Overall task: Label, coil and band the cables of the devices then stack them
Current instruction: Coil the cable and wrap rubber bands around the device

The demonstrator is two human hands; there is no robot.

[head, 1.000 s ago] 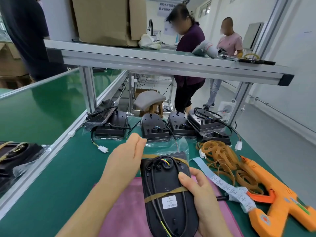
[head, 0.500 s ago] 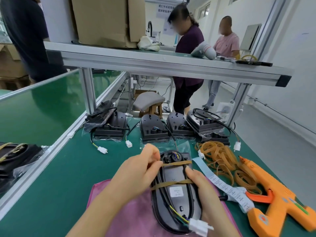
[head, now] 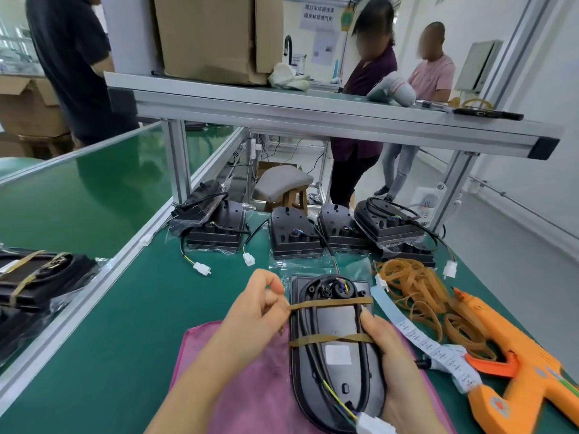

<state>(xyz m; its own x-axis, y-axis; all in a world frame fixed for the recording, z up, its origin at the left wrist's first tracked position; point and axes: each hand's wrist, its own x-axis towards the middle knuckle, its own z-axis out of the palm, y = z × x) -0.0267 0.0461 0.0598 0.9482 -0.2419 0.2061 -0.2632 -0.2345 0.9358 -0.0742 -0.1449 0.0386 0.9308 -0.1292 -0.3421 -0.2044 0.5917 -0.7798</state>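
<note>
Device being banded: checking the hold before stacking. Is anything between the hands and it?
Nothing visible: the right hand grips the device by its side; the left hand pinches its upper rubber band.

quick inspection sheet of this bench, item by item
surface: green bench mat, pink cloth under the work.
job's things: held device with upper band, lower band and white label; unbanded devices at the back; banded stack at left.
clutter: loose rubber bands, label strip, orange gun at right.
grippers: left hand pinches the upper band; right hand grips the device.
cables: black cable coiled under both bands, white connector at the near end.
surroundings: shelf with cardboard box; three people beyond.
</note>
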